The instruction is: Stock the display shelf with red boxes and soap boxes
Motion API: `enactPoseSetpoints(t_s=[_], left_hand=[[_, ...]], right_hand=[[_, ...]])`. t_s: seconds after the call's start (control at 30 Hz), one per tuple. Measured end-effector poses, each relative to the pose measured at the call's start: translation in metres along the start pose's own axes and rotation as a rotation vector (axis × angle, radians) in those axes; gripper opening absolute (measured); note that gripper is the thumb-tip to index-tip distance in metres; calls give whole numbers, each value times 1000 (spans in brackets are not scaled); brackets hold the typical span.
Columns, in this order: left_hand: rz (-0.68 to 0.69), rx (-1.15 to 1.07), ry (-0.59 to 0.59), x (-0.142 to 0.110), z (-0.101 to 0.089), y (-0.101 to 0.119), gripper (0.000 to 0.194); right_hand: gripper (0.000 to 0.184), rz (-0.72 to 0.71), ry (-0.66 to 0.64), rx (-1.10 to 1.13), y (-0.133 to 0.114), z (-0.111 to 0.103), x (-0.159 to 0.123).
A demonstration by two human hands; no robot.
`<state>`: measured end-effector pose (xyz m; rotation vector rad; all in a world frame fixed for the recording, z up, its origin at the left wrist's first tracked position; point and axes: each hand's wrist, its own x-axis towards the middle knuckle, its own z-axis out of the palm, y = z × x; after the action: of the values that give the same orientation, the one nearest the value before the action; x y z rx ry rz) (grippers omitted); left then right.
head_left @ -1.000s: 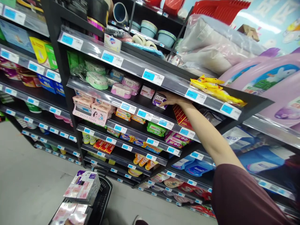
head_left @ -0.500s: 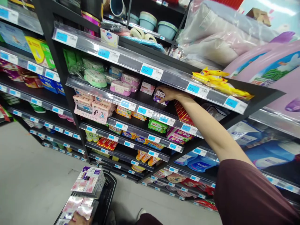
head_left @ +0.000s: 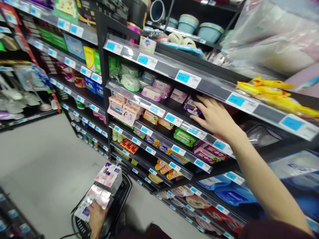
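On the soap shelf, my right hand (head_left: 215, 116) is open, fingers spread. Its thumb and forefinger are beside a purple-and-white soap box (head_left: 191, 107); whether they touch it is hard to tell. Just left of that stands a pinkish soap box (head_left: 178, 95). Low down, my left hand (head_left: 97, 215) curls over a pale pink soap box (head_left: 104, 199) that lies a little askew on other boxes. Stacked soap boxes (head_left: 109, 176), pink, white and purple, fill much of a black shopping basket (head_left: 128, 186).
Pink and green soap cases (head_left: 152, 93) sit farther left on the same shelf. The price-tag rail (head_left: 161, 68) of the shelf above runs close over my right hand. Yellow packets (head_left: 269, 89) lie on that upper shelf. Grey floor (head_left: 50, 149) spreads to the left.
My right hand has opened from around the LUX soap box, which now sits tilted on the shelf. The view has swung left, and more of my left hand and the basket shows.
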<state>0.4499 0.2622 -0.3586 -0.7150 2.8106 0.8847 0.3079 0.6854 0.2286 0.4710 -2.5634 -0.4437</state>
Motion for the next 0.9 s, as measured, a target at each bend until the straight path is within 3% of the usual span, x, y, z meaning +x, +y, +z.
enactPoseSetpoints(t_s=[0.1, 0.17, 0.2, 0.3, 0.37, 0.43, 0.5, 0.6, 0.73, 0.8, 0.9], left_hand=[[-5, -142, -37, -18, -33, 34, 90], [60, -275, 38, -34, -57, 69, 91], [97, -327, 111, -42, -68, 89, 88], [227, -439, 230, -71, -98, 149, 90], [327, -502, 265, -92, -116, 184, 91], [413, -534, 275, -111, -132, 209, 86], [492, -556, 267, -124, -146, 224, 82], [610, -667, 161, -132, -164, 232, 86], [660, -1055, -185, -130, -179, 235, 67], [666, -1083, -362, -128, -182, 237, 50], [649, -1012, -572, -130, -182, 242, 39]], right_hand=[[37, -162, 154, 216, -64, -4, -54], [36, -269, 102, 443, -111, 12, -91], [35, -275, 13, 557, -135, 25, -108], [45, -124, -293, 880, -206, 71, -145], [65, 58, -396, 1120, -244, 99, -158], [68, 239, -417, 1406, -268, 118, -162], [58, 342, -385, 1629, -273, 124, -162], [49, 406, -270, 1772, -256, 117, -162], [62, 474, -155, 1818, -220, 103, -167], [65, 505, -141, 1876, -211, 100, -171], [68, 585, -119, 1969, -211, 99, -175]])
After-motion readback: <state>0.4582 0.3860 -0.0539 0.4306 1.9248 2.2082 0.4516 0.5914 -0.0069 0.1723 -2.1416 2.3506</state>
